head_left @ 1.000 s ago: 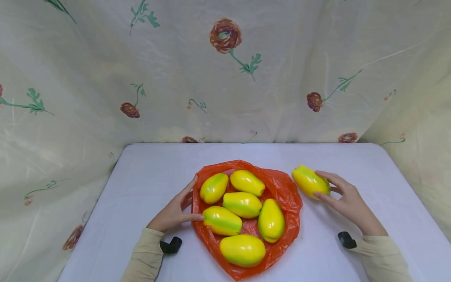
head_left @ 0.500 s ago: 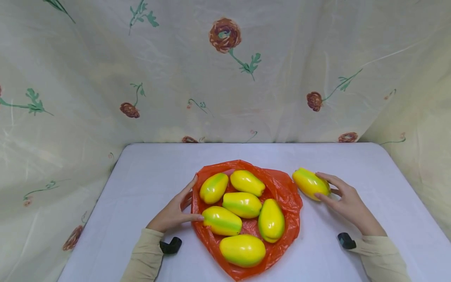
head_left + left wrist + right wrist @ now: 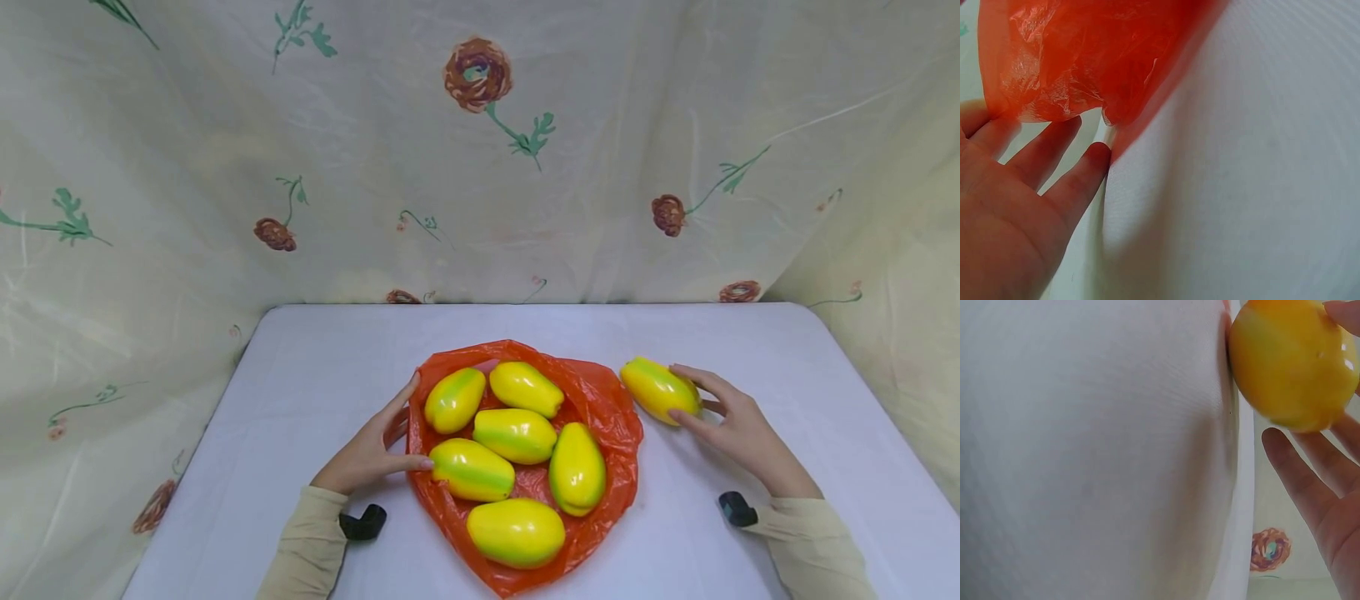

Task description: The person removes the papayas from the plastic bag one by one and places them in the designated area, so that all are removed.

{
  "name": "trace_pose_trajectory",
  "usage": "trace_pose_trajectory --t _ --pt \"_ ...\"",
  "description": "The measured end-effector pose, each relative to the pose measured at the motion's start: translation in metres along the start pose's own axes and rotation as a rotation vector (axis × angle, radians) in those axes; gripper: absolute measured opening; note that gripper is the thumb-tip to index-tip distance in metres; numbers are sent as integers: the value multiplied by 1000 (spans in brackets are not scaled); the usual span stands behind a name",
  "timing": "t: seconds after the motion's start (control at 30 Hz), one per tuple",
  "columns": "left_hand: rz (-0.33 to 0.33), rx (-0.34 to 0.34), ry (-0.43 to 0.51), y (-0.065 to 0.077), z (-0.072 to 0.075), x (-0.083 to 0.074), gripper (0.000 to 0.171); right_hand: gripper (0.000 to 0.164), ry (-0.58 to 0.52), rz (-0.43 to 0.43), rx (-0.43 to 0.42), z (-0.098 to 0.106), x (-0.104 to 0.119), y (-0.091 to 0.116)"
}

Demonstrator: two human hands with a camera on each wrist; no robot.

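Observation:
A red plastic bag [image 3: 624, 467] lies spread wide on the white table, with several glossy yellow-green papayas [image 3: 517, 533] inside it. At the bag's left rim is my left hand [image 3: 371, 450], its thumb over the edge and touching a papaya [image 3: 472, 470], its fingers along the outside. The left wrist view shows those fingertips [image 3: 1094, 153] against the bag's thin film [image 3: 1085, 56]. To the right of the bag, my right hand [image 3: 738, 425] holds another papaya [image 3: 657, 388] between thumb and fingers. That papaya [image 3: 1291, 362] sits close to the tabletop in the right wrist view.
The white-covered table [image 3: 337, 350] has a rounded far edge. Behind it and at both sides hangs a cream curtain [image 3: 360, 125] printed with flowers. Black devices [image 3: 363, 522] sit at both wrists.
The right hand's papaya has dropped very slightly and stays to the right of the bag. The left hand, the bag and the papayas in it have not visibly moved.

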State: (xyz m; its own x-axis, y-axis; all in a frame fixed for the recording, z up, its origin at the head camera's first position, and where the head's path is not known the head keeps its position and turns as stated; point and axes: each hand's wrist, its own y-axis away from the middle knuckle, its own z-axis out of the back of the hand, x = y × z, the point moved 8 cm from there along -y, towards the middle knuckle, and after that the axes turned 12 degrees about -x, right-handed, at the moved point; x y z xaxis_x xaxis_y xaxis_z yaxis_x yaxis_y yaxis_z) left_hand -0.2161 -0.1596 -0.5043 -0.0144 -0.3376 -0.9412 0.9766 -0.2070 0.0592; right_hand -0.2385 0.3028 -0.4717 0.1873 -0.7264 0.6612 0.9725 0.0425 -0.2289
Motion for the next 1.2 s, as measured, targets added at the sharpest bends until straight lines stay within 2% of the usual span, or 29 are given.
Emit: trace_pose_trajectory --t 0.63,1.2 --pt "8 -5 2 0 0 2 112 71 2 3 9 -2 -3 0" --pt "10 -4 -3 0 0 -2 113 73 22 108 -62 10 18 -1"
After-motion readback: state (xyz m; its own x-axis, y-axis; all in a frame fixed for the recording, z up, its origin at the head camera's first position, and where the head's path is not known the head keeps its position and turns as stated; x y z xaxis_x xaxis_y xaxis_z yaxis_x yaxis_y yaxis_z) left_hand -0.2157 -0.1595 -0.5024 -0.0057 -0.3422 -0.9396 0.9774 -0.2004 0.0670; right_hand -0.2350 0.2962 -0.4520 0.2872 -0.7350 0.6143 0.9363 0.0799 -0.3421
